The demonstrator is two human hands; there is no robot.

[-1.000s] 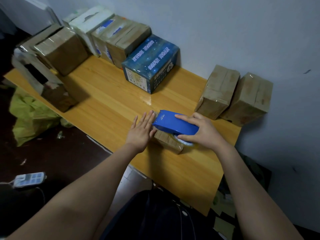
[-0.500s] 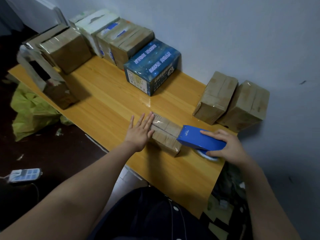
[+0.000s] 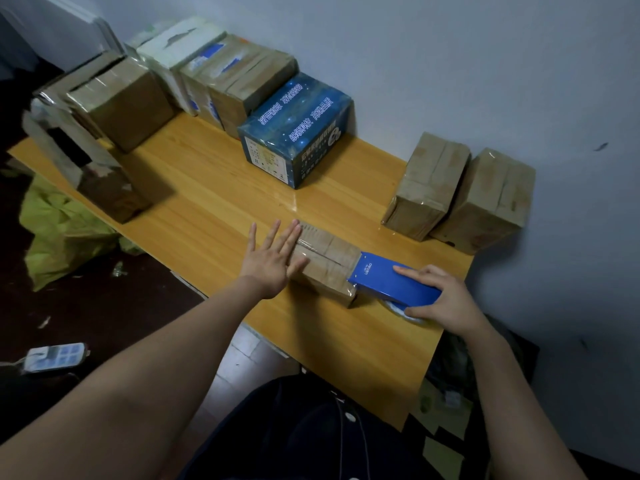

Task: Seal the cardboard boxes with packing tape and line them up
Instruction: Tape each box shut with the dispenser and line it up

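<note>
We see a small cardboard box (image 3: 325, 258) lying on the wooden counter (image 3: 207, 216), near the front edge and a little right of the middle. A strip of clear tape runs along its top, over the seam (it shines in the light). The left hand (image 3: 273, 263) is flat, with straight, spread fingers, and the fingertips touch the left end of the box. The right hand (image 3: 440, 299) is clamped on a blue tape dispenser (image 3: 391, 282). Its forefinger is stretched along the top and its thumb is on the near side. The front of the dispenser touches the right end of the box at the top edge. Under the dispenser a part of the tape roll (image 3: 403, 311) shows, pale and clear. The two hands are apart, one at each end of the box.

At the back right a taped brown box (image 3: 427, 187) stands beside a second taped box (image 3: 485, 202). They touch each other, and both are close to the wall (image 3: 450, 64). Farther left along the wall stands a blue printed box (image 3: 298, 133), and after it a row of taped boxes (image 3: 239, 81), close together. A larger brown box (image 3: 121, 102) stands at the far left of the counter. In front of it is a blurred box (image 3: 100, 181) that we cannot make out well. On the floor at the left lie a green bag (image 3: 59, 233) and a small white device (image 3: 55, 356).
</note>
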